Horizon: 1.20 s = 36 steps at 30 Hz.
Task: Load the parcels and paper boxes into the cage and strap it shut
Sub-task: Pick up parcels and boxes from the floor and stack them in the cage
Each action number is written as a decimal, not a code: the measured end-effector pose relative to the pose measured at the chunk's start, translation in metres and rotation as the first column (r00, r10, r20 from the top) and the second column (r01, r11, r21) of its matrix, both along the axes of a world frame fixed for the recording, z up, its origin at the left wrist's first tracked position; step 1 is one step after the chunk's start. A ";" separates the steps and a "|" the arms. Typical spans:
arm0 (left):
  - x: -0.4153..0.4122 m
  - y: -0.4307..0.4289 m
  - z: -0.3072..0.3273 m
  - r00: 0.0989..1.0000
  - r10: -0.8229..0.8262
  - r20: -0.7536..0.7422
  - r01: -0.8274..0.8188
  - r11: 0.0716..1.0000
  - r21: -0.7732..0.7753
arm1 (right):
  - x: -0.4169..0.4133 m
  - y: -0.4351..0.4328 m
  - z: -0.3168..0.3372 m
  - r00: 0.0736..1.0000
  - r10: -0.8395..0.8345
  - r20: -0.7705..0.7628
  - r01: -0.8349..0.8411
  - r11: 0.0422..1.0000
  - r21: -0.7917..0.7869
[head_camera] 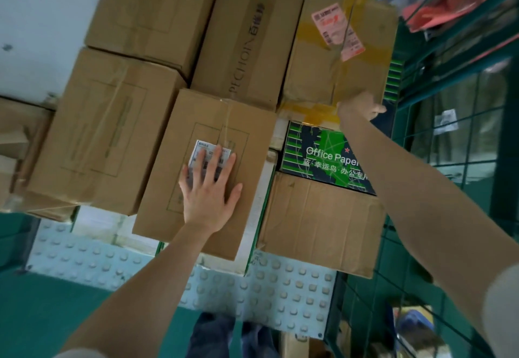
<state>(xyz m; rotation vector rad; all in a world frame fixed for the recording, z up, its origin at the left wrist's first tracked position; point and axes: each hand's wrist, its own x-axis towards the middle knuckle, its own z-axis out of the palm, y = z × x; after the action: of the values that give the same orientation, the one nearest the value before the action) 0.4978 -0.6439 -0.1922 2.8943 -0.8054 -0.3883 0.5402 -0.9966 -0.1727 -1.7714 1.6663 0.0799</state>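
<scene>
— What is seen nearest?
— Studded floor tiles (98,256) are seen, and just beyond them, on the right, a creased plain carton (323,222) is laid flat.

— Where is the left hand (209,186) placed?
— It is laid palm-down on the labelled box (247,144), left of the plain carton. Its fingers are spread and straight, and the white label (198,151) is partly covered by the fingertips. Nothing is pinched.

— And behind the plain carton?
— An Office Paper box (323,155), green and dark, is lodged there, partly crossed by the right forearm.

— How is the right hand (358,106) held?
— It is stretched to the near edge of the taped box (323,76), which bears a pink label (337,31). The thumb is pointed right. The fingers are hidden and blurred, so the grip cannot be told.

— Where is the cage?
— Its green mesh wall (449,138) is seen just beside the stack, on the right. Further brown cartons (250,37) are packed at the far left.
</scene>
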 end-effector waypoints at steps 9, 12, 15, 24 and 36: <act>0.001 0.000 0.005 1.000 -0.012 -0.012 0.012 1.000 0.021 | -0.028 0.017 0.024 0.964 0.264 0.016 -0.265 0.963 0.056; 0.002 0.000 0.011 0.999 -0.017 -0.029 0.018 0.999 0.041 | -0.060 0.048 0.040 0.931 0.365 0.016 -0.364 0.923 0.126; 0.001 -0.002 0.021 0.999 -0.027 -0.042 0.029 0.998 0.051 | -0.096 0.081 0.057 0.903 0.428 -0.029 -0.412 0.885 0.217; -0.019 0.019 0.088 0.915 0.040 -0.402 -0.094 0.989 -0.117 | -0.190 0.125 0.010 0.920 0.389 0.035 -0.363 0.816 0.449; -0.146 0.231 0.153 0.337 0.358 -0.871 -0.940 0.078 -0.331 | -0.201 0.356 0.150 0.811 0.492 0.317 -0.576 0.571 0.585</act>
<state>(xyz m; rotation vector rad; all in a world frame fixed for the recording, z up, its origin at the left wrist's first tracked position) 0.3516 -0.4125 -0.0390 1.5998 0.5585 -0.5171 0.3392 -0.6405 -0.0228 -1.5872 0.7735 0.7422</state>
